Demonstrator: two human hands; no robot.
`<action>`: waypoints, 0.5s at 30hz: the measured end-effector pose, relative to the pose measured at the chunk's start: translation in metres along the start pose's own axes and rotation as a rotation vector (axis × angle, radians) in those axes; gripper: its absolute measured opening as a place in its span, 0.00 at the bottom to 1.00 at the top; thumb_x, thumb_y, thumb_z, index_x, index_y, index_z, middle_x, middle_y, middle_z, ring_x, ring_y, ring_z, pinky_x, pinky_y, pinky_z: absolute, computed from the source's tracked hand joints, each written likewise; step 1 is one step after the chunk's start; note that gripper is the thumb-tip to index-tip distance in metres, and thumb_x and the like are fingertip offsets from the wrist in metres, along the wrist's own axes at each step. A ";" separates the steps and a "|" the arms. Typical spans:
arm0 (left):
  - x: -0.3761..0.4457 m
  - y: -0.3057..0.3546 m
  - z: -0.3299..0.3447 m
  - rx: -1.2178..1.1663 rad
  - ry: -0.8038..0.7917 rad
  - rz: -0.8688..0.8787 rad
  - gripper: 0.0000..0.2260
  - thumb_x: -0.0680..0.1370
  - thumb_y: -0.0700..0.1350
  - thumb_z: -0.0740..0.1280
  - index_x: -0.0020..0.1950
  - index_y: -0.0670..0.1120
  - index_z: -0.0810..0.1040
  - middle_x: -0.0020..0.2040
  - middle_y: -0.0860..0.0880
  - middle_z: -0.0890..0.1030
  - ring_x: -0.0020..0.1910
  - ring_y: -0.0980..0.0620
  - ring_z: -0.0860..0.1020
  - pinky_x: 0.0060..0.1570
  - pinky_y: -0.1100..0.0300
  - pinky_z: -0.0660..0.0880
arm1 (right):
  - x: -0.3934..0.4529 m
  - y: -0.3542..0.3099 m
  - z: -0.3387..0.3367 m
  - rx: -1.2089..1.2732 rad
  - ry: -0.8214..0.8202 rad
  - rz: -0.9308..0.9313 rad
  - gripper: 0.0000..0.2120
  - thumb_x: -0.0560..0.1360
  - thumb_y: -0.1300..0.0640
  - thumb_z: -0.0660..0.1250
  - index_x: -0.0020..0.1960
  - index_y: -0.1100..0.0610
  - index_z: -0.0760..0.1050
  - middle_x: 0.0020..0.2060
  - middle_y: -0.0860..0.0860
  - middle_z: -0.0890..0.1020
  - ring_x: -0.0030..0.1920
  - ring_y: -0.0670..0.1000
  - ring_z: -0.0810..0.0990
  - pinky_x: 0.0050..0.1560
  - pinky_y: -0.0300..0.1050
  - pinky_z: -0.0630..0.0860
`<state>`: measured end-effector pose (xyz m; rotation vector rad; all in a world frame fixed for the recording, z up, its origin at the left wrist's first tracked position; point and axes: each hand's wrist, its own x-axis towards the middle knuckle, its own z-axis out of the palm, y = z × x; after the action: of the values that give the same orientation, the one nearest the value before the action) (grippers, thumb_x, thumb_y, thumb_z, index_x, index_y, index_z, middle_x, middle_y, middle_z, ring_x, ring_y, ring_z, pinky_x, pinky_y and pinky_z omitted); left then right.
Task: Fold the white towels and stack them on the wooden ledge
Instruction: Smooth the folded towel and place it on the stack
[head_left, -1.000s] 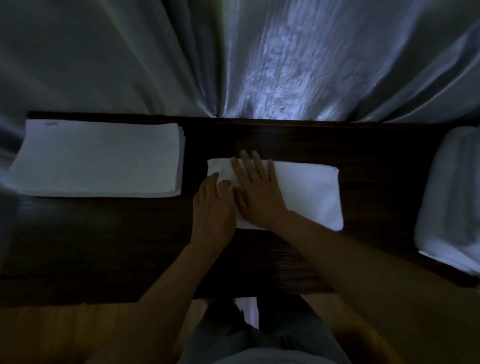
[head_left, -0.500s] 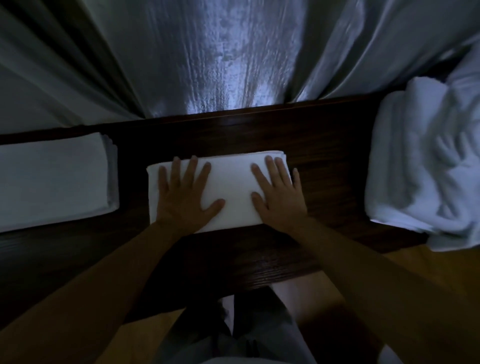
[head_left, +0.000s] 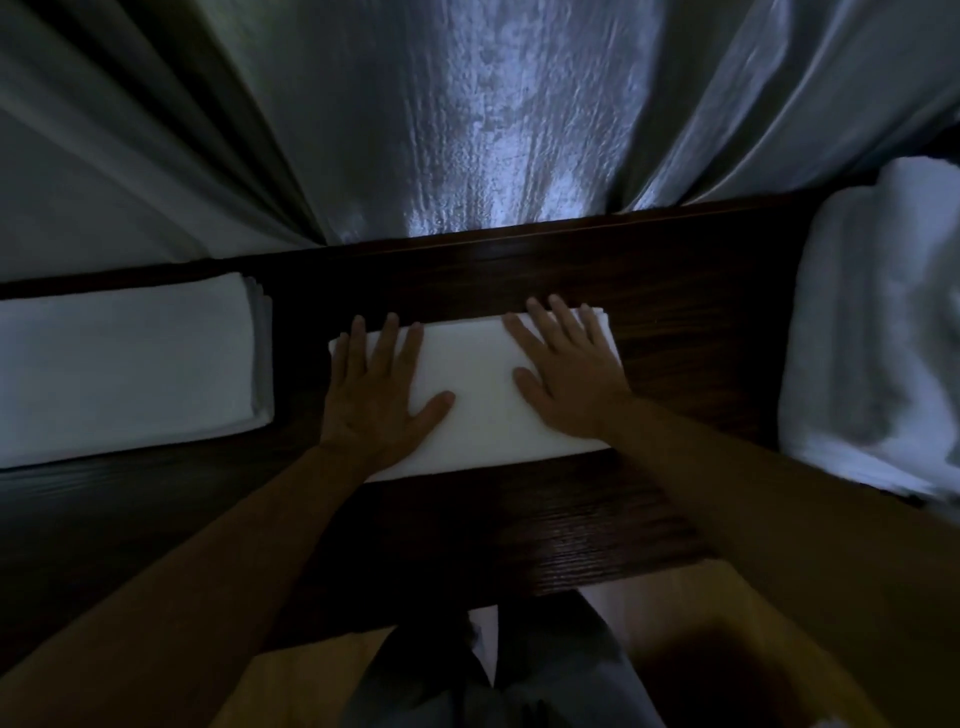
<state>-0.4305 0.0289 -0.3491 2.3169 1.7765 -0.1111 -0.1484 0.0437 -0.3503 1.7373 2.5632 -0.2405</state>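
Head view: left hand (head_left: 376, 397) and right hand (head_left: 563, 374) pressed flat, fingers spread, hiding folded towel (head_left: 480, 395) ends.

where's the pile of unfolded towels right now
In the head view, the unfolded towel pile sits at the far right of the wooden ledge, right of the folded towel under both hands.

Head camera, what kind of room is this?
Probably a bedroom or hotel room: closed curtains hang behind a dark wooden ledge that carries a stack of folded white towels.
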 end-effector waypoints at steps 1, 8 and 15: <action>0.001 -0.006 -0.001 -0.009 -0.006 -0.019 0.41 0.77 0.74 0.45 0.83 0.50 0.48 0.82 0.43 0.53 0.81 0.38 0.48 0.78 0.40 0.41 | 0.001 0.004 -0.002 -0.011 -0.004 -0.005 0.32 0.82 0.39 0.48 0.83 0.49 0.54 0.81 0.57 0.59 0.81 0.61 0.54 0.80 0.62 0.46; 0.021 -0.054 -0.035 -0.101 -0.064 -0.046 0.27 0.82 0.54 0.54 0.74 0.38 0.70 0.70 0.34 0.73 0.69 0.34 0.71 0.68 0.40 0.68 | 0.029 0.035 -0.048 0.066 -0.087 0.310 0.26 0.74 0.42 0.59 0.67 0.53 0.75 0.60 0.60 0.77 0.63 0.65 0.73 0.64 0.59 0.69; 0.058 -0.081 -0.073 -0.330 -0.422 -0.122 0.27 0.78 0.54 0.71 0.73 0.45 0.71 0.71 0.44 0.74 0.67 0.45 0.73 0.60 0.62 0.67 | 0.066 0.071 -0.090 0.369 -0.570 0.388 0.32 0.75 0.52 0.75 0.75 0.59 0.69 0.73 0.57 0.71 0.68 0.58 0.74 0.61 0.45 0.73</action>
<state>-0.4980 0.1194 -0.2995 1.7978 1.5805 -0.2810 -0.1023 0.1432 -0.2771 1.8708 1.8235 -1.0635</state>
